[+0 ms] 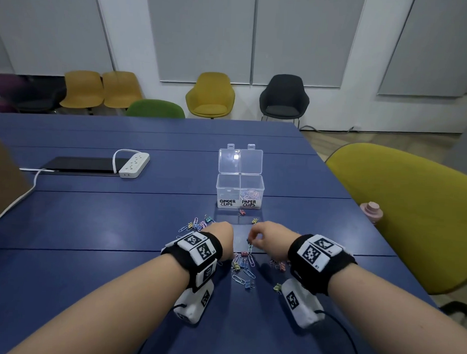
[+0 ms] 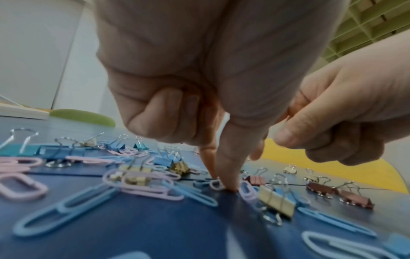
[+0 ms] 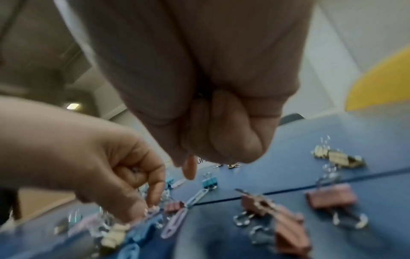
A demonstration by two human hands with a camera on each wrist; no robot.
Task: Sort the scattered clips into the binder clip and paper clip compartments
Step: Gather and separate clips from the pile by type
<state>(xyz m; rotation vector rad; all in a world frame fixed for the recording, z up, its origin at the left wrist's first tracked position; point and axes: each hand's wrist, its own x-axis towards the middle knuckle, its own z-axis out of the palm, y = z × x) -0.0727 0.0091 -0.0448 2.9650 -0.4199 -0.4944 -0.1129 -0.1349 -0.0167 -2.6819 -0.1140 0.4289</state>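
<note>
A clear two-part box (image 1: pixel 240 177) stands open ahead of me. Its binder clip compartment (image 1: pixel 228 192) looks empty, and its paper clip compartment (image 1: pixel 251 194) holds several paper clips. Coloured binder and paper clips (image 1: pixel 243 267) lie scattered on the blue table between my hands. My left hand (image 2: pixel 224 185) has thumb and forefinger tips down on the table, pinching a lilac paper clip (image 2: pixel 216 184). My right hand (image 1: pixel 254 237) hovers with curled fingers just above a blue paper clip (image 3: pixel 197 196) and a teal binder clip (image 3: pixel 209 182). I see nothing held in it.
A white power strip (image 1: pixel 134 164) and a flat black device (image 1: pixel 82 164) lie at the far left, beside a cardboard box (image 1: pixel 4 179). A pink bottle (image 1: pixel 371 210) stands at the table's right edge, next to an olive chair (image 1: pixel 411 209).
</note>
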